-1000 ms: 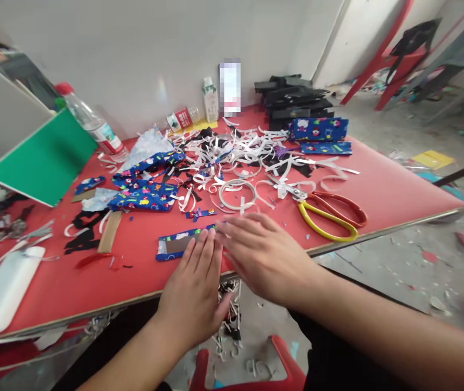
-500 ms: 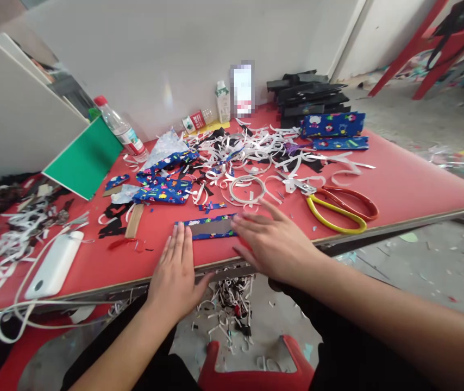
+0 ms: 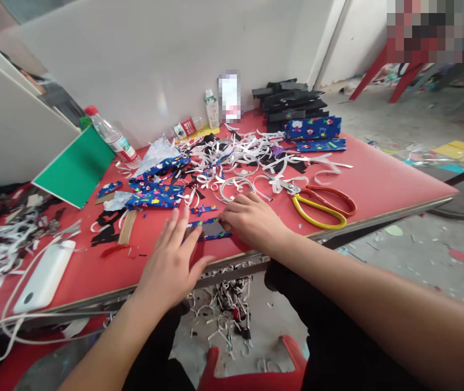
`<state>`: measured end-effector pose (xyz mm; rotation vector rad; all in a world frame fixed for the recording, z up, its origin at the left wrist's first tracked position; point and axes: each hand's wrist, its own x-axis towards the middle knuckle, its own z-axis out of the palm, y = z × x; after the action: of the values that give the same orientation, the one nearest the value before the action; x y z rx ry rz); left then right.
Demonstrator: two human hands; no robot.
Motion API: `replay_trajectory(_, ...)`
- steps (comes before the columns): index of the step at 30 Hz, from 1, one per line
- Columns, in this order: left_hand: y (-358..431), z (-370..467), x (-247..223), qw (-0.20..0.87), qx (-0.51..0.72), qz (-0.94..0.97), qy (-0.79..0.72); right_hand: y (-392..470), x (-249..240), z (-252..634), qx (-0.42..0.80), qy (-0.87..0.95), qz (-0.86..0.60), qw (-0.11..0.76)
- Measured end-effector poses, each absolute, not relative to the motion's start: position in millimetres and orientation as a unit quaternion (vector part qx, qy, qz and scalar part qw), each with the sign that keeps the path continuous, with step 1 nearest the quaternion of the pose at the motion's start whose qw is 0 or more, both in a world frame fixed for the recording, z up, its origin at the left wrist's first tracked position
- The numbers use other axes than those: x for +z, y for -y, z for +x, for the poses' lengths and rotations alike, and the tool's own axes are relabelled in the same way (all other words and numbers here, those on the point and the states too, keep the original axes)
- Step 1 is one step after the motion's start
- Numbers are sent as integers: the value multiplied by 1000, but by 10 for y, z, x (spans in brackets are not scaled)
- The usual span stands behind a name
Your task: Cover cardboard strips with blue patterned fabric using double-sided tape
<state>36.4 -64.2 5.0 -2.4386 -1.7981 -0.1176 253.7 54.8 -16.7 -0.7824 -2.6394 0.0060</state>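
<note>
A strip of blue cartoon-print fabric (image 3: pixel 214 230) lies near the table's front edge, its edges folded over a grey-brown backing. My left hand (image 3: pixel 170 267) has its fingers spread over the left end of the strip and hides that end. At the right end, my right hand (image 3: pixel 252 221) has its fingers curled and pinched onto the strip's edge; the fingertips are partly hidden. Just beyond the strip lies a small blue fabric scrap (image 3: pixel 203 209). Scissors (image 3: pixel 319 209) with one yellow and one red handle rest to the right of my right hand.
White and black offcuts (image 3: pixel 248 149) are heaped across the red table (image 3: pixel 387 174). Blue fabric pieces (image 3: pixel 156 196) lie left of the heap. Black strips (image 3: pixel 293 100) are stacked at the back right. A white power bank (image 3: pixel 46 274) with a cable sits at the left.
My left hand has gone from fingers together, flat on the strip, to fingers spread. My right hand's fingers have curled in at the strip's right end. The view has shifted slightly.
</note>
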Motion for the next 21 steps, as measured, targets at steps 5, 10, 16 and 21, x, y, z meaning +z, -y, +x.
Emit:
replay_trajectory(5, 275, 455, -116, -32, -41, -811, 582, -667, -216, 2615, 11, 951, -242, 191)
replay_trajectory(10, 313, 497, -226, 1, -95, -808, 581, -548, -83, 2694, 14, 913, -317, 257)
replay_trajectory(16, 415, 632, -75, 135, -202, -775, 584, -359, 28, 2553, 181, 826, -370, 385)
replay_trajectory(21, 401, 697, 119, -83, -448, -592, 664, -264, 44, 2393, 610, 615, -306, 396)
